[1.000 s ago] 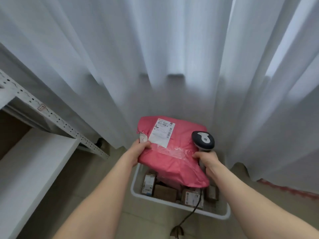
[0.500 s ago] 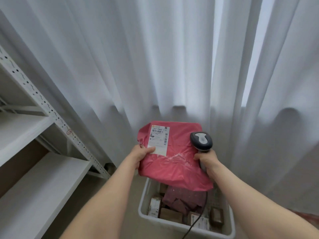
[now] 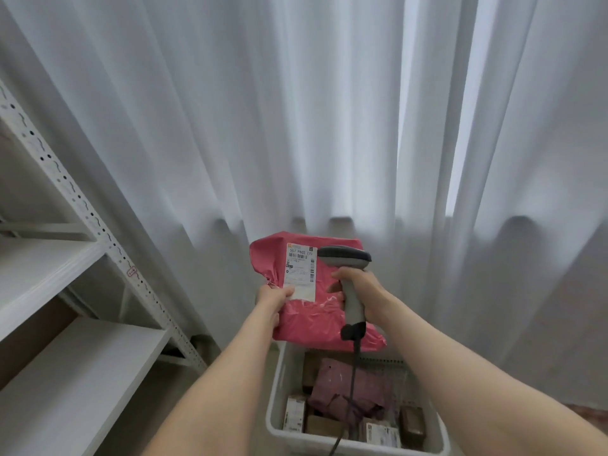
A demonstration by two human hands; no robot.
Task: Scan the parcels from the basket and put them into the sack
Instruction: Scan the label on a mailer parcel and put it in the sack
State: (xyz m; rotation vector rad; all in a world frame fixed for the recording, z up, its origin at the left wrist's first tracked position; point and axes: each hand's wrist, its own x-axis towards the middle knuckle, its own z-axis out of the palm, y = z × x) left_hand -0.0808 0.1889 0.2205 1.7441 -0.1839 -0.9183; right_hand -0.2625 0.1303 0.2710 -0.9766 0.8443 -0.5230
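My left hand holds a pink parcel bag by its left edge, raised upright above the basket, thumb on the lower part of its white shipping label. My right hand grips the handle of a grey barcode scanner, whose head sits just right of the label and points left toward it. The scanner's cable hangs down into the white basket below. The basket holds a darker pink bag and several small brown boxes. No sack is in view.
A white metal shelving unit with perforated uprights stands at the left, close to my left arm. White curtains hang right behind the parcel and basket. A strip of floor shows between shelf and basket.
The parcel has been lifted higher and tilted upright. My right hand turned the scanner so that its head now points sideways at the label. The view tilted up.
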